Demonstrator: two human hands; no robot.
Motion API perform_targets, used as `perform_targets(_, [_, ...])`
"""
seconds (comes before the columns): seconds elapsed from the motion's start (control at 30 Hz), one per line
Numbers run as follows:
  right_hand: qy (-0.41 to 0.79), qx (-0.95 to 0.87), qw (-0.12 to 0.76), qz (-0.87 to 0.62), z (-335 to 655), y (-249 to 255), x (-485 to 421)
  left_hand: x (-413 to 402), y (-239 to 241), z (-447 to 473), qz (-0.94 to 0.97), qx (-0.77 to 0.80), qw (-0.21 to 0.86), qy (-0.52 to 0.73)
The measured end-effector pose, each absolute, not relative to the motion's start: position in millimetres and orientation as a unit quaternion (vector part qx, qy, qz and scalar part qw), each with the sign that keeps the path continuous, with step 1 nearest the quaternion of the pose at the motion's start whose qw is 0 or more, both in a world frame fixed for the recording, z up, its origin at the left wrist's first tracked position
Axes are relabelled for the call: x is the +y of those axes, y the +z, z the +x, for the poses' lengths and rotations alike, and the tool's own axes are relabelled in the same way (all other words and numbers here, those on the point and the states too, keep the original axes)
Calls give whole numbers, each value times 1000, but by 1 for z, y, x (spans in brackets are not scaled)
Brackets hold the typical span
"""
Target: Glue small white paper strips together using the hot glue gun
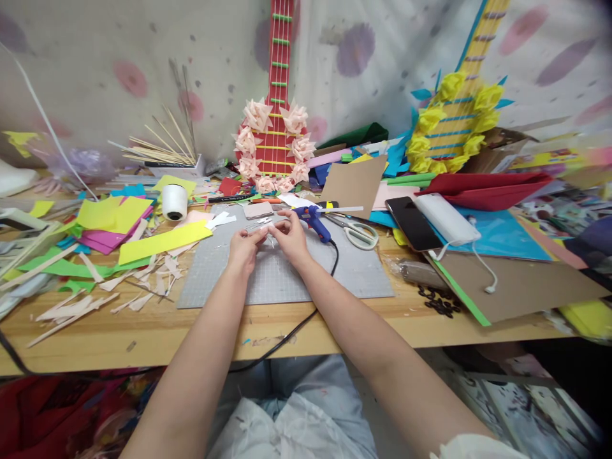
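Observation:
Above the grey cutting mat point(215, 280), my left hand point(246, 250) and my right hand point(290, 240) meet with fingertips pinched close together. Something small and thin seems to be between them, too small to name. Just beyond the fingers lie thin metallic pieces and a small pinkish flat block point(259, 210). A blue hot glue gun point(313, 218) with a glue stick in its back rests right of my right hand. Beside it are scissors point(361, 234) with pale handles. White paper scraps point(221, 220) lie left of my hands.
A red paper guitar point(275, 143) with pink flowers and a yellow one point(449, 127) stand at the back. Left are a thread spool point(174, 202), yellow paper point(162, 242) and offcuts. Right are a phone point(414, 223), a white power bank point(447, 218) and cardboard point(521, 290). The glue gun's black cord point(296, 328) crosses the front edge.

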State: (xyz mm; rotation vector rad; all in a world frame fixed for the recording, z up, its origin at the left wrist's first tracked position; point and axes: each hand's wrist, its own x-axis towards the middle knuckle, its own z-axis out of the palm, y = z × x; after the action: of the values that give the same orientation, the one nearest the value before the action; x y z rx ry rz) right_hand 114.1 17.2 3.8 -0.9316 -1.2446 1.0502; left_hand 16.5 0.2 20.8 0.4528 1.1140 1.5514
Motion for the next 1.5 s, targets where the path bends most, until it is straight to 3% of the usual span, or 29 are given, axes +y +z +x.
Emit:
perform_targets(0.53, [513,-545,561,-355,110,4,16,9,7,12,188,368,609,677])
perform_targets(1.17, [514,-530,549,-392,114,5,17,-1,12,12,246,455,512,686])
perform_targets(1.5, [454,-527,592,-407,116,8,15,0,12,16,246,506,476,676])
